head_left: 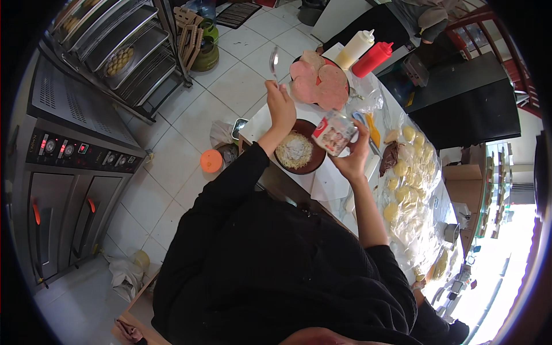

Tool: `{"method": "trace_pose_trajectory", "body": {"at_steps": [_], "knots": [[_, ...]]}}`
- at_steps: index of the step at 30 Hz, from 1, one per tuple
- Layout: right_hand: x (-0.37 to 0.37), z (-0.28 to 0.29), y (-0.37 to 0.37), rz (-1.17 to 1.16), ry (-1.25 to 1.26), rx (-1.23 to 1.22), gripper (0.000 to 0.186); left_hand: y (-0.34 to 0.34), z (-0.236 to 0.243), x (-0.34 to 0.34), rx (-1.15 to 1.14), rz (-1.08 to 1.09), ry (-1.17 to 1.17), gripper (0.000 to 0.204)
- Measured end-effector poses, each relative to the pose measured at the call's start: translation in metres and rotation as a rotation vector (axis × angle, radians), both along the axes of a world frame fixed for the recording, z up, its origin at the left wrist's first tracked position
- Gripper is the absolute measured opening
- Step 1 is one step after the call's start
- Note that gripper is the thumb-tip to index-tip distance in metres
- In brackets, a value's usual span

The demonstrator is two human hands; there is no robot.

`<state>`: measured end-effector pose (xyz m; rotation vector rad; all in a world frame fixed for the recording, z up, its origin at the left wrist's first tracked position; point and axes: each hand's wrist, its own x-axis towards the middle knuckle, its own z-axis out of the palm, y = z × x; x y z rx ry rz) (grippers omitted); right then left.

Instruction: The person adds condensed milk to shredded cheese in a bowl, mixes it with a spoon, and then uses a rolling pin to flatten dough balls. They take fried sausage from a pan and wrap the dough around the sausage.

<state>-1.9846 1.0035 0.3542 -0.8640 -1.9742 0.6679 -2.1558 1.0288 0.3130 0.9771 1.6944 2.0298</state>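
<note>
My left hand (pixel 280 108) is closed round the handle of a metal spoon (pixel 275 59), its bowl pointing up and away from me. In my right hand (pixel 353 156) is a small printed container (pixel 334 133), white and red, tilted over the right side of a brown bowl (pixel 317 161). That bowl holds a pale yellow shredded food, which looks like grated cheese, topped by a white creamy mound (pixel 296 149). Beyond the bowl, round pink meat slices (pixel 319 80) lie on a dark plate. The container's opening cannot be made out.
A white squeeze bottle (pixel 355 50) and a red squeeze bottle (pixel 372 60) stand behind the slices. Dough balls (pixel 405 192) under clear plastic cover the table's right side, near a yellow-handled tool (pixel 372 131). An oven (pixel 77 152) and tray rack (pixel 123 49) stand left. Another person (pixel 422 23) is at upper right.
</note>
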Motion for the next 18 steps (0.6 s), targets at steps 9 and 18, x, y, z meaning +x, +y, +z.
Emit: {"method": "trace_pose_trajectory", "body": {"at_steps": [9,18], "knots": [[-0.013,-0.009,-0.006,0.030,-0.039,-0.027,0.079,-0.004,-0.005,0.007,0.015,-0.018,0.203,0.009],[-0.002,0.001,-0.009,0.041,-0.025,-0.178,0.083,-0.034,0.005,-0.041,-0.086,0.097,0.051,0.016]]}}
